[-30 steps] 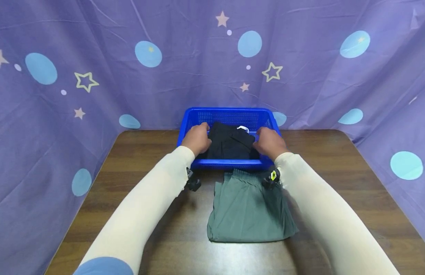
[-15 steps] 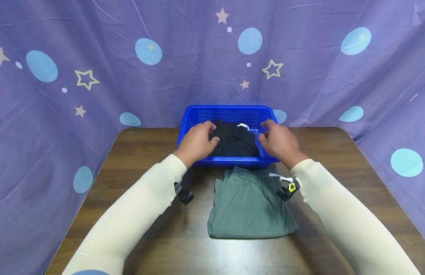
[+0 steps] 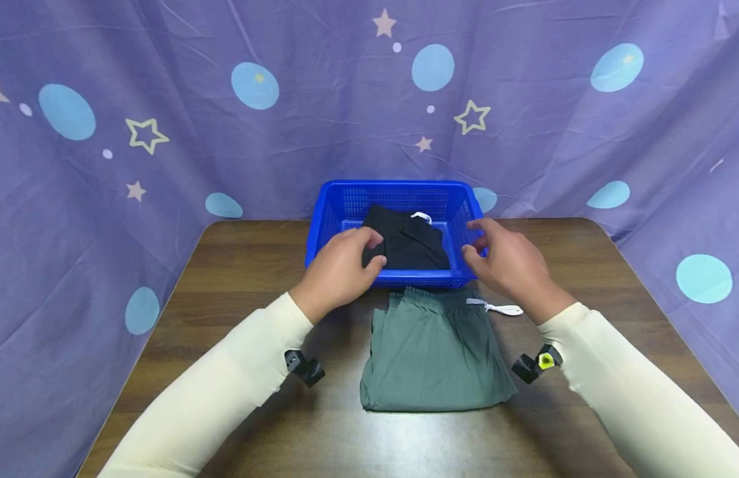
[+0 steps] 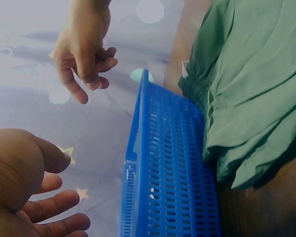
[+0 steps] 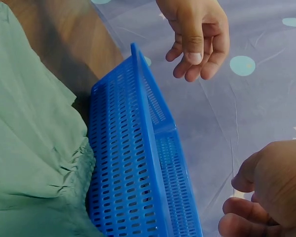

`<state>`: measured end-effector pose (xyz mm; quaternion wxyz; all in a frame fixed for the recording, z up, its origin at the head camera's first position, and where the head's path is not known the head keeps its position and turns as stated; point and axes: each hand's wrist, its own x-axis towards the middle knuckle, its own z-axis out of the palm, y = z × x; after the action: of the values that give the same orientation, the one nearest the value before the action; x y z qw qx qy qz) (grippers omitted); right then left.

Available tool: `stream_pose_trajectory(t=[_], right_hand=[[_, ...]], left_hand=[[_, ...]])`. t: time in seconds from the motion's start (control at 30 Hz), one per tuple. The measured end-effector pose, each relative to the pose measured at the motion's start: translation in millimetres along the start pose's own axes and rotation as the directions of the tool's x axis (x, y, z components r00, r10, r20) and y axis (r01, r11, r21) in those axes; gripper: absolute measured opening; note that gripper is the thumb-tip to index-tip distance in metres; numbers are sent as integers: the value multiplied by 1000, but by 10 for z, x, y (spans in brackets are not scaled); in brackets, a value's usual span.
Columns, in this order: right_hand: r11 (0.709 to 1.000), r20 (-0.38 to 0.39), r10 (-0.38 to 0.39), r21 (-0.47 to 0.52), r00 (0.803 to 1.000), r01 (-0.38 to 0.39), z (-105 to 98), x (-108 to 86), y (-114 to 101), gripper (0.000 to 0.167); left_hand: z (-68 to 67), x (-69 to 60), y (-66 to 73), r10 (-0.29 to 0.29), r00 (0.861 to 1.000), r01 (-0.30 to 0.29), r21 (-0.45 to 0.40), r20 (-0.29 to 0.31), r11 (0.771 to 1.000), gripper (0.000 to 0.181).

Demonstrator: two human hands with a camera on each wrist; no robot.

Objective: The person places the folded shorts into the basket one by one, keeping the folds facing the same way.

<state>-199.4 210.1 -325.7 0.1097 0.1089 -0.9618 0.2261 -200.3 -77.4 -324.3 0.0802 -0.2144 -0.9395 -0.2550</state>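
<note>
Black folded shorts or pants (image 3: 405,242) with a white drawstring lie inside the blue plastic basket (image 3: 399,274). Just in front of the basket, green folded pants (image 3: 435,358) with an elastic waist and a white drawstring (image 3: 494,307) rest flat. My left hand (image 3: 342,269) hovers over the basket's front left corner, its fingers loosely bent with nothing between them. By the front right corner, my right hand (image 3: 512,259) is held up, also holding nothing. Both wrist views show the hands apart from the basket and above it.
A brown wooden table (image 3: 255,265) carries the basket and the green pants. Behind it hangs a purple curtain (image 3: 345,99) with stars and blue ovals. A small black wrist camera (image 3: 305,368) is strapped to the left wrist, another camera (image 3: 527,367) to the right.
Both hands have come away from the black garment in the basket, moving back toward me and apart. The black garment stays in the basket; the green pants' drawstring is now uncovered.
</note>
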Motion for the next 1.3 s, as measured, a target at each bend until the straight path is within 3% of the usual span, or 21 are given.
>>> stream_pose_trajectory(t=[0.23,0.37,0.5,0.67,0.8,1.07,1.3], right_hand=[[999,-33,-38,0,999,38,-43,-254,79,42],[1000,-50,-29,5,998,29,-48,-389,100,33],[1000,-49,-14,23,999,15,-22,-510,134,24],[999,-55,17,44,998,-14,74,-629,202,20],[998,-49,41,50,998,-39,128,-710,250,20],[997,40,69,36,997,-70,197,-829,344,23],[992,186,121,15,975,-126,303,-899,430,30]], left_hand=[[14,-191,54,48,998,-48,-10,-31,999,23],[46,-315,53,42,999,-43,-25,-9,999,17],[92,-432,23,15,997,-13,-22,74,1000,13],[179,-548,-57,-47,977,45,16,206,999,17],[260,-608,-128,-86,966,79,39,243,996,19],[372,-666,-202,-136,962,125,61,238,990,19],[497,-698,-252,-184,943,172,70,276,983,21]])
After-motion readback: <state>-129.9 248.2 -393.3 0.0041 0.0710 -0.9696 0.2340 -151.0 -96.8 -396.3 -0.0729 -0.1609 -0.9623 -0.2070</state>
